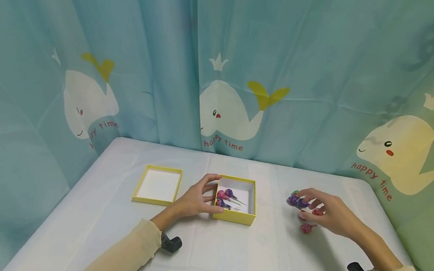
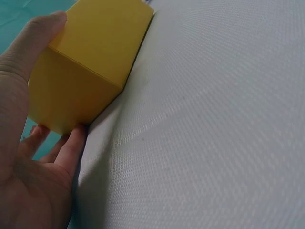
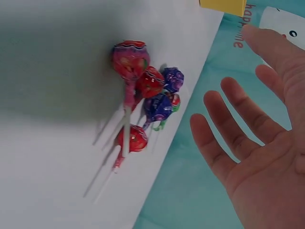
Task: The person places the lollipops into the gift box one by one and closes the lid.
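My left hand holds the corner of an open yellow box. In the left wrist view, the thumb lies along one wall of the box and the fingers touch the adjacent side. Several wrapped lollipops, pink and purple, lie inside on the white bottom. Over to the right, my right hand hovers above loose lollipops with its fingers spread. The right wrist view shows red lollipops and purple lollipops clustered beside that hand, with nothing between its fingers.
A shallow yellow-rimmed lid lies with its white inside up, left of the box. All of it sits on a table with a white cloth. Behind hangs a blue-green curtain printed with whales.
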Demonstrator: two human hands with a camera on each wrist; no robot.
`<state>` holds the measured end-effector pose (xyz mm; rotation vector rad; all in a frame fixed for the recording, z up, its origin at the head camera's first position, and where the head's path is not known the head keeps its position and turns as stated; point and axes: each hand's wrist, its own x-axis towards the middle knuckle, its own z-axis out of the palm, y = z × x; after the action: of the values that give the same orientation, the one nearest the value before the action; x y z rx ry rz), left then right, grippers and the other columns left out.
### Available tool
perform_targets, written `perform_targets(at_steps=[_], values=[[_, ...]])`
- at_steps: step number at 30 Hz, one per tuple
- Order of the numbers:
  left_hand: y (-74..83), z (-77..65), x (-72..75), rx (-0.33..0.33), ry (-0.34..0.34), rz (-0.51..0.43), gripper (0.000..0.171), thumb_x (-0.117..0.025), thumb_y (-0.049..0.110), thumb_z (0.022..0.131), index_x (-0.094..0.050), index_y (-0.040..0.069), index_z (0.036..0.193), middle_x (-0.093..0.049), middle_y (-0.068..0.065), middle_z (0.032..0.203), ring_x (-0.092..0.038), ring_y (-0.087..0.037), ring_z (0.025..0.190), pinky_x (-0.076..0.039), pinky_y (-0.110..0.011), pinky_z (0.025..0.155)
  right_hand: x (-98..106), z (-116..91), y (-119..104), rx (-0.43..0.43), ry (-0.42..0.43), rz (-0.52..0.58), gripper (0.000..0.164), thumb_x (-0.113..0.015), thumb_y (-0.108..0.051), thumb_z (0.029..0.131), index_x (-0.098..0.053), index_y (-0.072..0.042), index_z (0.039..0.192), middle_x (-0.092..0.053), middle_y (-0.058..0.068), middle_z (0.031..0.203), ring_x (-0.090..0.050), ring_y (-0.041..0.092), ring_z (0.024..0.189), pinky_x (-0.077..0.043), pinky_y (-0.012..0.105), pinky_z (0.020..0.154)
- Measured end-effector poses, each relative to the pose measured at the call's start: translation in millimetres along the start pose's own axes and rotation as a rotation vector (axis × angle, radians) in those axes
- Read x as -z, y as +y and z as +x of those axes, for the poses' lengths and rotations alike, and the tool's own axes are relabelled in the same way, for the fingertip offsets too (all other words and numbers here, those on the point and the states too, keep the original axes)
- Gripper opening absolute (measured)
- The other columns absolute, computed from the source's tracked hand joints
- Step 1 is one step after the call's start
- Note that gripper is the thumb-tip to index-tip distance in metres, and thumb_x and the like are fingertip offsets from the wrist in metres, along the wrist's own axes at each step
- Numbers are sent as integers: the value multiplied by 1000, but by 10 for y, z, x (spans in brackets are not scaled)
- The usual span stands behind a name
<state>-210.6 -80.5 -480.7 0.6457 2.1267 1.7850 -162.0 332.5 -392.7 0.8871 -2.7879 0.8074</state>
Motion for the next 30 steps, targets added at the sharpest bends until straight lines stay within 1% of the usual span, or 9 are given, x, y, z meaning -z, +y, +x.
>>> perform_targets(at_steps=[2, 4, 6, 10, 17, 20, 25, 27, 30], values=[[-4, 2, 0, -2, -3, -7, 95, -92, 14, 78, -35, 19, 154, -31, -5, 164, -35, -27, 150, -48, -35, 110, -23, -23, 13, -18, -3, -2, 40, -85, -19, 86, -67, -17, 122, -71, 2, 102, -69, 18, 84, -62, 34, 67], [-6, 6, 0, -4, -6, -7, 95, -92, 14, 78, -35, 19, 154, -30, -4, 164, -35, -27, 150, -48, -35, 110, -50, -50, 32, -18, 4, -11, 41, -86, -18, 86, -68, -15, 122, -71, 1, 101, -68, 17, 84, -61, 34, 68], [-8, 7, 2, -7, -8, -9, 95, -92, 14, 79, -35, 19, 154, -30, -5, 165, -34, -27, 150, -48, -35, 111, -81, -78, 55, 4, 22, -24, 41, -87, -15, 84, -68, -13, 120, -71, 0, 99, -67, 17, 83, -61, 34, 68], [-3, 3, 7, -7, -9, -13, 95, -91, 13, 79, -34, 18, 155, -30, -7, 165, -34, -27, 150, -47, -35, 111, -147, -148, 93, 49, 52, -54, 40, -88, -7, 79, -69, -14, 114, -71, -3, 97, -65, 15, 81, -60, 33, 67], [9, 0, 11, -24, -16, -21, 95, -91, 14, 79, -34, 17, 155, -30, -10, 164, -33, -31, 151, -47, -37, 111, -244, -288, 159, 39, 41, -87, 38, -89, -12, 79, -70, -15, 111, -71, -7, 97, -66, 14, 87, -57, 31, 66], [14, 1, 10, -28, -17, -20, 95, -91, 15, 79, -34, 17, 155, -30, -10, 164, -33, -32, 150, -48, -37, 111, -278, -331, 199, 64, 59, -101, 41, -91, -8, 75, -72, -14, 111, -73, -6, 100, -66, 13, 87, -57, 31, 67], [8, 0, 10, -31, -16, -19, 95, -91, 14, 80, -34, 17, 155, -30, -9, 164, -33, -32, 150, -48, -37, 111, -331, -378, 261, 127, 91, -92, 48, -91, 2, 67, -74, -8, 111, -74, 1, 101, -65, 12, 84, -57, 29, 68], [5, 2, 10, -26, -15, -16, 95, -91, 14, 79, -34, 18, 155, -30, -8, 164, -34, -31, 150, -48, -37, 111, -347, -392, 273, 126, 89, -106, 49, -91, 2, 66, -74, -6, 111, -74, 2, 101, -65, 11, 84, -57, 29, 68], [1, 6, 9, -18, -12, -15, 95, -91, 13, 79, -35, 20, 155, -31, -7, 164, -34, -28, 150, -48, -36, 111, -363, -411, 283, 86, 68, -129, 48, -92, 1, 66, -75, -6, 111, -74, 1, 99, -64, 8, 83, -57, 31, 66]])
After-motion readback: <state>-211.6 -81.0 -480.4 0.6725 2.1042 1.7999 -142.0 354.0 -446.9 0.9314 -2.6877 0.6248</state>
